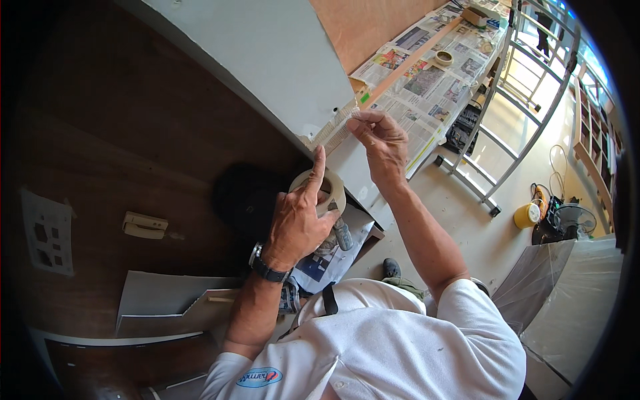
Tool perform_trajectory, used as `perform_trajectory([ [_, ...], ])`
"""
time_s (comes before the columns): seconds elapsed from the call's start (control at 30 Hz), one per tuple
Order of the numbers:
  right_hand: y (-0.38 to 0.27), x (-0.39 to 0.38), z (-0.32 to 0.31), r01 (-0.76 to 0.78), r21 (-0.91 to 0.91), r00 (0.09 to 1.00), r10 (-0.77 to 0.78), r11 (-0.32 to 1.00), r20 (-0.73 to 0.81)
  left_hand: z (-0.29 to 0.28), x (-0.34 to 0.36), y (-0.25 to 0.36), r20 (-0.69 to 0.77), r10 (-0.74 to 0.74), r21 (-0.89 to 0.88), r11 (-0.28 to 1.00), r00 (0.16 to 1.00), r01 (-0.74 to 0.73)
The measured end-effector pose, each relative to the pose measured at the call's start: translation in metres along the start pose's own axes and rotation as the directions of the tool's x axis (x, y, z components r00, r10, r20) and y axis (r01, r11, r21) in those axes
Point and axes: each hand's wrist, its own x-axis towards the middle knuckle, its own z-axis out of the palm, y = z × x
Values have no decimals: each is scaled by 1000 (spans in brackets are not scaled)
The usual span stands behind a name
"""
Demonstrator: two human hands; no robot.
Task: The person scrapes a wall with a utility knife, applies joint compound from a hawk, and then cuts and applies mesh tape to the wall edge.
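Note:
My left hand [301,223], with a watch on its wrist, has a pale roll of tape [337,188] hooked round its fingers and thumb. Its index finger stretches up to the lower edge of a pale grey panel [267,50]. A strip of whitish mesh tape [331,131] lies along the panel's end edge. At the strip's upper end, my right hand [381,141] pinches the tape between thumb and fingers. Just below the roll a grey handle [342,235] shows; what it belongs to is partly hidden.
Newspaper [427,83] covers a bench at the upper right, bearing another tape roll [444,58] and a long wooden strip [410,63]. A metal ladder [497,140] stands beside it. Farther right are a yellow tub [527,215] and a fan [577,219]. A handset [145,225] hangs on the dark wall.

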Motion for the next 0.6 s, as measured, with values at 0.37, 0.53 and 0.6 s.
perform_trajectory([
  [0.37, 2, 7, 1, 19, -139, 996, -31, 990, -83, 1, -2, 1, -23, -19, -48, 999, 1000, 18],
  [0.53, 2, 8, -3, -43, -110, 997, 37, 993, -64, 3, -2, -2, -25, -18, -102, 995, 1000, 15],
  [0.6, 2, 9, -4, -35, -101, 998, 29, 994, -63, 3, -2, -3, -27, -18, -110, 994, 999, 15],
])
